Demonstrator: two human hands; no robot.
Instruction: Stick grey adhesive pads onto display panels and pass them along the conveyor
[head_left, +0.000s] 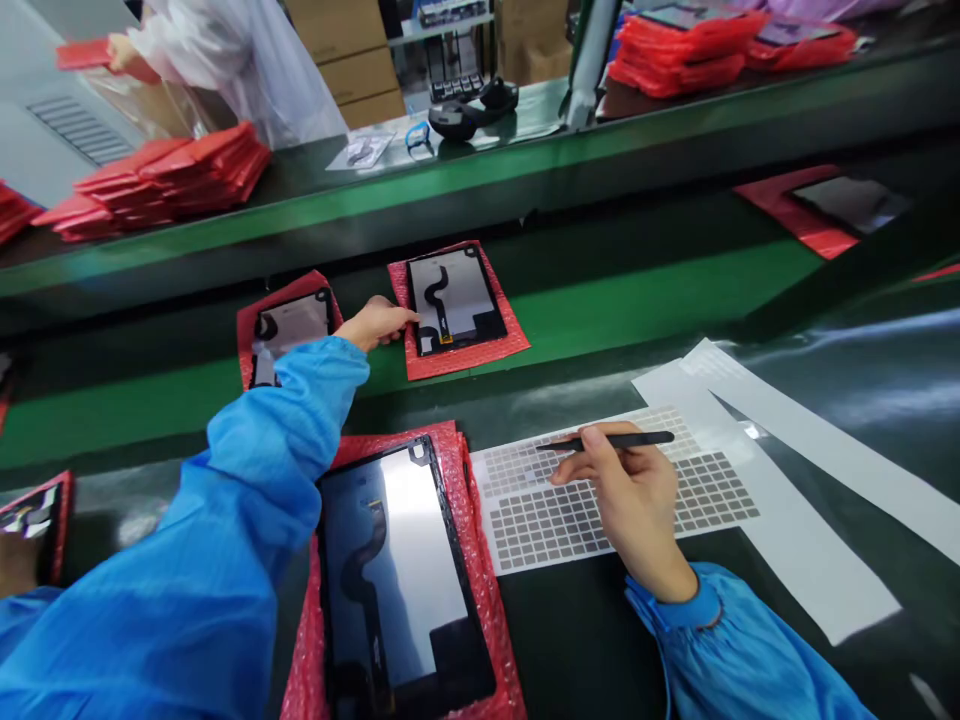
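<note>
My left hand [381, 322] reaches out over the green belt, fingers closed at the left edge of a display panel [459, 295]. That panel lies on a red bubble-wrap bag [491, 346], and a dark ribbon cable curves over its back. In my right hand [634, 492] is a pair of black tweezers [637, 439], held over a white sheet of small grey stickers [551, 525]. A larger display panel [409, 570] rests on red bubble wrap [491, 600] in front of me, partly behind my left sleeve.
Another panel [296, 325] lies on the belt [600, 315], left of my hand. White paper strips [810, 540] lie at right. Across the belt, a shelf carries red bag stacks [172, 180] and a black scanner [457, 120]. A co-worker's hand [19, 562] shows at far left.
</note>
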